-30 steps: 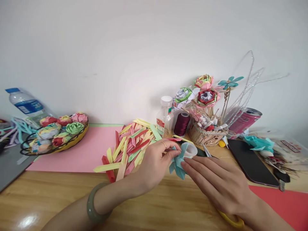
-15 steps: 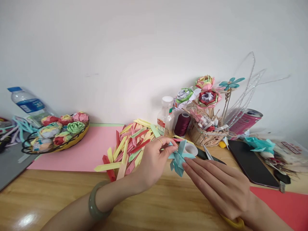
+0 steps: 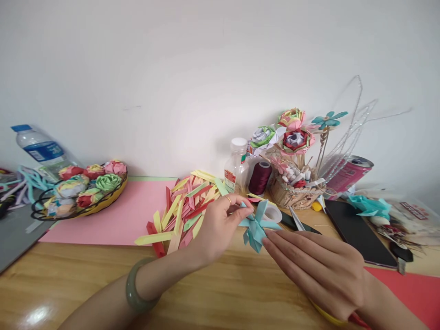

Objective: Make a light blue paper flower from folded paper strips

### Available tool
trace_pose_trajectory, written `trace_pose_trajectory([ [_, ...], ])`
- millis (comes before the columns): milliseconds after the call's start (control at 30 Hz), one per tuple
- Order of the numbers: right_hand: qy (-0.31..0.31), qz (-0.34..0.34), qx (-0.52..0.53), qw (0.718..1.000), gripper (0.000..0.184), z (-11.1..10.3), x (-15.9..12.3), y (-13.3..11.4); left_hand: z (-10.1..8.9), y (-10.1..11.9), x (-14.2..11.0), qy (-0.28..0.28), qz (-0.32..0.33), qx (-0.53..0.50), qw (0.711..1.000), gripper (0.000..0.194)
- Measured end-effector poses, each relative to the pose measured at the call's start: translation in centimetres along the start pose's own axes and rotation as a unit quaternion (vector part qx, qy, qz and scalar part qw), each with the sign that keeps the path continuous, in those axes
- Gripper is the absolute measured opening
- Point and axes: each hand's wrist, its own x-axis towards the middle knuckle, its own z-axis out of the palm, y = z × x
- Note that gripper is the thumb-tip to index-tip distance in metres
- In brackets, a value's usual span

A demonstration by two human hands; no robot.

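A teal folded-paper flower (image 3: 257, 224) with several pointed petals is held just above the wooden table (image 3: 103, 284), between both hands. My left hand (image 3: 216, 227), with a ring and a green bangle on the wrist, pinches a petal at the flower's upper left. My right hand (image 3: 316, 266) has its fingers pressed together against the flower's lower right side. Yellow scissor handles (image 3: 326, 316) peek out under my right wrist.
A pile of folded paper strips (image 3: 185, 206) lies on a pink sheet (image 3: 120, 215). A basket of paper roses (image 3: 82, 188) and a water bottle (image 3: 39, 146) stand left. A small bottle (image 3: 236, 167), thread spool (image 3: 260, 177), flower basket (image 3: 292, 183), can (image 3: 350, 172), phone (image 3: 357, 231) and red paper (image 3: 409, 288) sit right.
Both hands have lifted the teal flower slightly and turned it, so its petals now spread more openly. My right hand has slid a little lower and to the right.
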Motion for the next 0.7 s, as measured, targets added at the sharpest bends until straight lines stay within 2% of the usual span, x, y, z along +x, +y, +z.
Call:
trace_pose_trajectory([
  [67,0.017,0.041,0.05,0.998,0.022,-0.2,0.2,0.0,-0.2,-0.4,0.5,-0.01,-0.012,-0.029,0.999,0.009],
  [133,0.049,0.145,0.105,0.983,0.021,-0.3,0.7,0.2,-0.3,-1.0,1.0,-0.024,-0.025,-0.078,0.996,0.011],
  [200,0.071,0.292,0.131,0.945,0.021,-0.3,1.3,0.4,-0.4,-1.6,1.3,-0.045,-0.049,-0.133,0.989,0.014],
  [267,0.058,0.422,0.155,0.891,0.017,-0.2,2.0,0.7,-0.2,-1.9,1.4,-0.059,-0.074,-0.176,0.98,0.017],
  [333,0.01,0.491,0.219,0.843,0.02,0.0,2.4,1.0,-0.1,-2.0,1.3,-0.075,-0.096,-0.207,0.971,0.019],
  [433,-0.07,0.522,0.348,0.775,0.025,0.5,2.7,1.1,0.3,-1.9,1.0,-0.104,-0.109,-0.218,0.964,0.019],
  [500,-0.084,0.532,0.395,0.744,0.025,0.9,2.6,1.0,0.4,-1.7,0.9,-0.108,-0.097,-0.193,0.97,0.018],
  [600,-0.062,0.538,0.405,0.737,0.024,1.4,2.3,0.8,0.5,-1.4,0.6,-0.092,-0.06,-0.137,0.984,0.015],
  [700,-0.039,0.528,0.386,0.756,0.02,1.5,2.1,0.6,0.6,-1.1,0.3,-0.084,-0.03,-0.112,0.99,0.013],
])
